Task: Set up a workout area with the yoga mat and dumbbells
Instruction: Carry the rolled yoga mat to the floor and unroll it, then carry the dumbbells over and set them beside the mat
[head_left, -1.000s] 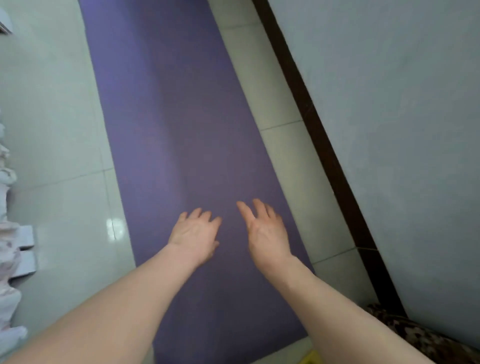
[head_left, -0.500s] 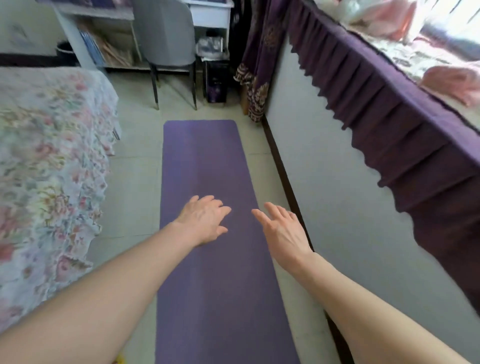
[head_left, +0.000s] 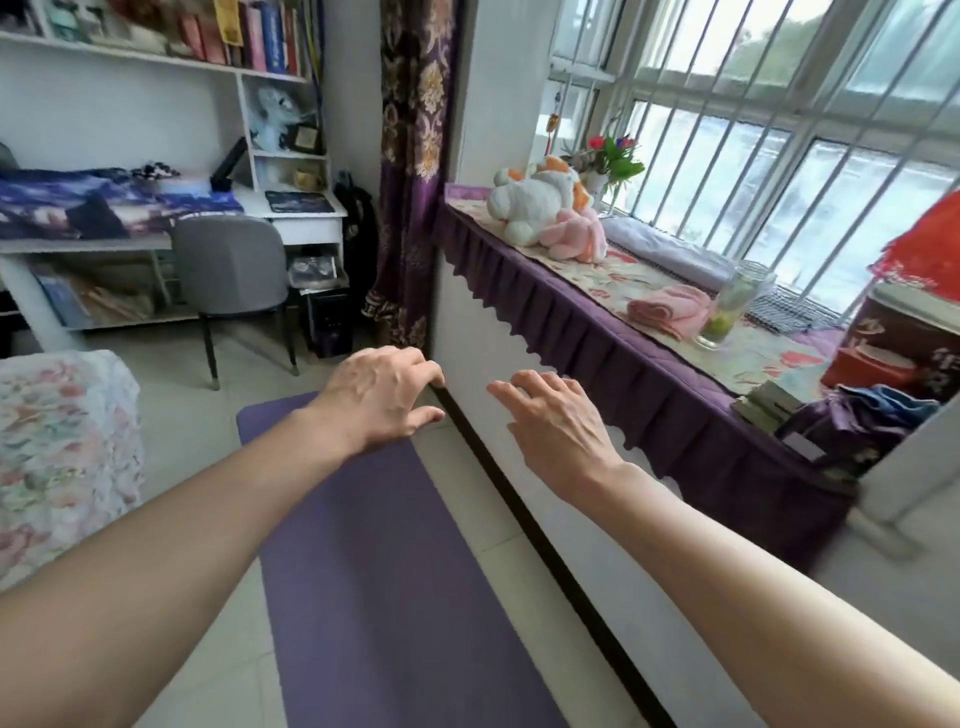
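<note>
yoga mat (head_left: 395, 561) lies flat on floor; left hand (head_left: 379, 397) and right hand (head_left: 550, 421) hover empty, fingers loosely spread; no dumbbells in view, so next is probably finding them.

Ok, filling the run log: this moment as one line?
mat: flat on floor | left hand: open, empty | right hand: open, empty | dumbbells: not in view

The flat purple foam yoga mat (head_left: 395, 571) runs off the bottom edge, its near end out of sight, and its far right corner hides behind the bare left hand (head_left: 376, 397). Both forearms are cut off at the lower corners. The white floral bedspread (head_left: 57, 447) is sliced by the left edge. Titles on the upright shelf books (head_left: 260, 36) are too blurred to read, likewise the writing on the dark red box (head_left: 883, 343).
</note>
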